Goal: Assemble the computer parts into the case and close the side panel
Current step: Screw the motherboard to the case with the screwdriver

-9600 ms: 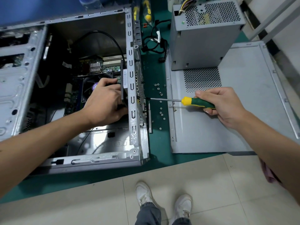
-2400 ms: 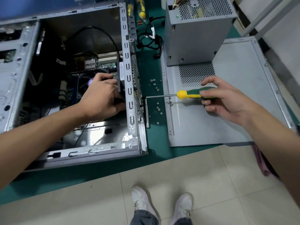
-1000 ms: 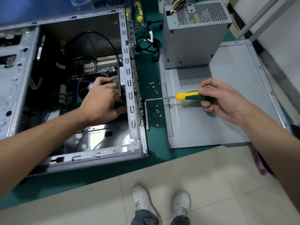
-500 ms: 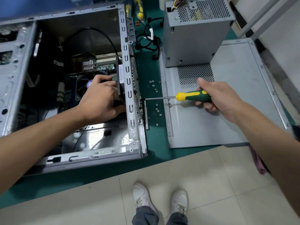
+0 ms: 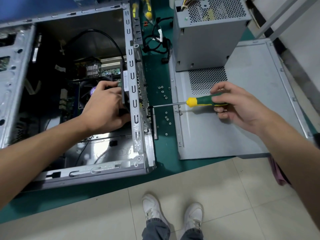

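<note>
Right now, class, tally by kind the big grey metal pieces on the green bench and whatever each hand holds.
Computer case: 1
Power supply: 1
Side panel: 1
Screwdriver, right hand: 1
Black part inside the case, left hand: 1
Total: 5

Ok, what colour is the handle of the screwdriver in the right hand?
Dark green with a yellow collar, on the screwdriver pinched by the right hand; head view shows it.

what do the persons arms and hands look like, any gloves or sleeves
Both are bare: no gloves on the left hand or right hand, and no sleeves, watch, rings or bands on the forearms as far as the view shows.
</note>
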